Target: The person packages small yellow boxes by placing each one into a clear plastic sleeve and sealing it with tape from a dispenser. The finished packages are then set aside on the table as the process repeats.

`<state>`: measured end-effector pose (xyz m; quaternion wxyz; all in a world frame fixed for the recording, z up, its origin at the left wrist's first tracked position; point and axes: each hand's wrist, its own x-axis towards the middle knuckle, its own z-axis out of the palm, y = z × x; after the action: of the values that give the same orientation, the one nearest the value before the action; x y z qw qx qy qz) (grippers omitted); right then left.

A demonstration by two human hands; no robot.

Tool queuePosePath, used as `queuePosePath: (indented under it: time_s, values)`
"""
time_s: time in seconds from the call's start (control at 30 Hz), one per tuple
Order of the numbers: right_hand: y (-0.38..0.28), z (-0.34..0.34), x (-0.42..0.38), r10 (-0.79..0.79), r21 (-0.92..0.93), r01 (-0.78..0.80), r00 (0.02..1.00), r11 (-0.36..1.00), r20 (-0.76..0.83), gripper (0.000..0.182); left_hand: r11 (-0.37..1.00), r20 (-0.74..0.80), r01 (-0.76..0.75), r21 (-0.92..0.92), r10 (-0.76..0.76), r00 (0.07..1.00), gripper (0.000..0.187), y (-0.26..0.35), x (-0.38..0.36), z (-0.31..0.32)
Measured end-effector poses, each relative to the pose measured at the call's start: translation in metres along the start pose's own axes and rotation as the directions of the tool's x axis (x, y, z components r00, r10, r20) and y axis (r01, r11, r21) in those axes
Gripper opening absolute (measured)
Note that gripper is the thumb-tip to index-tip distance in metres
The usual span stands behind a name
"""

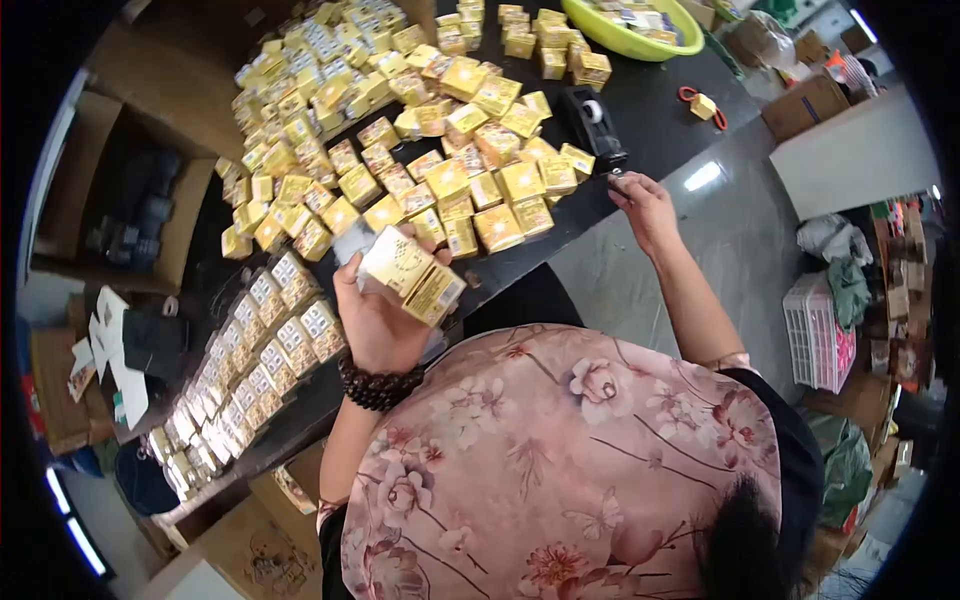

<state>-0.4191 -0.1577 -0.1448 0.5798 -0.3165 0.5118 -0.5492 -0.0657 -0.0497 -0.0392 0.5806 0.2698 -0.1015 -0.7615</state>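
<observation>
My left hand (383, 335), with a dark bead bracelet on its wrist, is wrapped round a small yellow box (408, 272). The box is tilted, with gold print on top and a barcode on its side. Something translucent shows beside it, near my fingers. My right hand (645, 208) pinches at the front end of a black tape dispenser (594, 125), where the tape comes off; the strip itself is hard to make out. Many loose yellow boxes (448, 180) lie on the dark table (690, 115) just beyond my left hand.
Rows of wrapped boxes (285, 355) stand at left. A yellow-green basin (625, 40) holds more packs at the back. Red-handled scissors (718, 118) lie near the right edge under a small box (703, 106). An open carton (120, 200) stands far left, a white crate (815, 330) on the floor.
</observation>
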Motion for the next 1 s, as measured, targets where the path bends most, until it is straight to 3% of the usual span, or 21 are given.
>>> queuePosePath:
  time_s: [0.03,0.07,0.17,0.23,0.27,0.33,0.4,0.43,0.5,0.57,0.6,0.63,0.67,0.7,0.73,0.77,0.8,0.87,0.9,0.93,1.0]
  values:
    - [-0.017,0.021,-0.023,0.034,-0.049,-0.031,0.998,0.998,0.055,0.009,0.999,-0.088,0.002,0.051,0.003,0.996,0.059,0.002,-0.003,0.003]
    - [-0.025,0.046,-0.044,-0.018,-0.059,0.039,0.949,0.998,0.315,0.006,1.0,-0.103,-0.003,-0.007,0.003,0.995,0.06,0.003,-0.003,0.001]
    - [-0.043,0.129,-0.104,0.053,-0.138,0.051,0.754,0.989,0.655,0.007,0.993,-0.075,-0.117,0.015,0.118,0.99,0.055,0.002,-0.005,0.001]
    - [-0.038,0.162,-0.115,0.198,-0.21,-0.058,0.641,0.976,0.741,0.007,0.989,-0.002,-0.146,-0.003,0.146,0.989,0.053,0.004,-0.007,-0.006]
    - [-0.04,0.177,-0.121,0.263,-0.26,-0.101,0.64,0.96,0.722,0.009,0.979,-0.046,-0.2,-0.031,0.198,0.979,0.053,0.004,-0.01,-0.001]
    - [-0.021,0.195,-0.12,0.215,-0.327,0.039,0.677,0.944,0.704,0.009,0.96,0.02,-0.277,-0.041,0.278,0.96,0.057,0.009,-0.015,-0.016]
    - [-0.017,0.212,-0.126,0.283,-0.341,-0.049,0.674,0.939,0.683,0.011,0.941,-0.034,-0.336,-0.044,0.335,0.942,0.059,0.01,-0.022,-0.027]
    - [-0.006,0.212,-0.121,0.307,-0.342,-0.074,0.643,0.937,0.702,0.012,0.917,0.065,-0.392,-0.075,0.397,0.916,0.059,0.007,-0.023,-0.038]
    - [-0.004,0.225,-0.126,0.363,-0.37,-0.125,0.625,0.921,0.691,0.016,0.947,0.007,-0.315,-0.067,0.316,0.949,0.063,0.017,-0.039,-0.031]
    - [0.009,0.237,-0.13,0.192,-0.315,0.082,0.64,0.945,0.744,0.023,0.942,0.038,-0.311,-0.128,0.318,0.948,0.065,0.025,-0.054,-0.035]
    - [0.014,0.243,-0.129,0.084,-0.343,0.316,0.616,0.885,0.783,0.025,0.933,0.023,-0.337,-0.124,0.342,0.939,0.065,0.03,-0.063,-0.04]
    - [0.018,0.25,-0.13,0.089,-0.337,0.317,0.598,0.886,0.796,0.025,0.951,0.049,-0.284,-0.121,0.292,0.955,0.064,0.033,-0.071,-0.046]
    - [0.018,0.257,-0.132,-0.137,-0.208,0.632,0.451,0.746,0.882,0.025,0.967,0.077,-0.226,-0.119,0.236,0.969,0.063,0.034,-0.077,-0.052]
    - [0.015,0.267,-0.135,-0.312,-0.042,0.859,0.23,0.511,0.922,0.025,0.936,0.088,-0.299,-0.188,0.319,0.944,0.058,0.029,-0.077,-0.058]
    - [0.014,0.28,-0.142,-0.318,-0.006,0.938,0.123,0.346,0.94,0.025,0.929,0.077,-0.331,-0.168,0.347,0.935,0.056,0.031,-0.083,-0.068]
    - [0.017,0.282,-0.145,-0.315,0.001,0.937,0.117,0.35,0.942,0.025,0.921,0.065,-0.359,-0.148,0.372,0.926,0.054,0.034,-0.092,-0.077]
    - [0.022,0.281,-0.147,-0.223,-0.098,0.877,0.225,0.47,0.949,0.024,0.901,0.078,-0.417,-0.123,0.427,0.901,0.05,0.049,-0.11,-0.076]
    - [0.02,0.28,-0.144,-0.112,-0.199,0.771,0.329,0.605,0.938,0.017,0.686,-0.131,-0.668,0.288,0.719,0.682,0.047,0.097,-0.141,-0.098]
    - [0.021,0.275,-0.137,-0.144,-0.2,0.774,0.351,0.601,0.925,0.014,0.528,-0.262,-0.617,0.584,0.842,0.472,0.046,0.13,-0.161,-0.122]
    - [0.023,0.268,-0.13,-0.176,-0.203,0.777,0.373,0.596,0.911,0.012,0.416,-0.317,-0.429,0.802,0.905,0.284,0.047,0.166,-0.186,-0.127]
    - [0.024,0.254,-0.116,-0.189,-0.28,0.78,0.449,0.56,0.873,0.008,0.017,-0.014,0.084,0.996,0.999,-0.037,0.054,0.242,-0.225,-0.197]
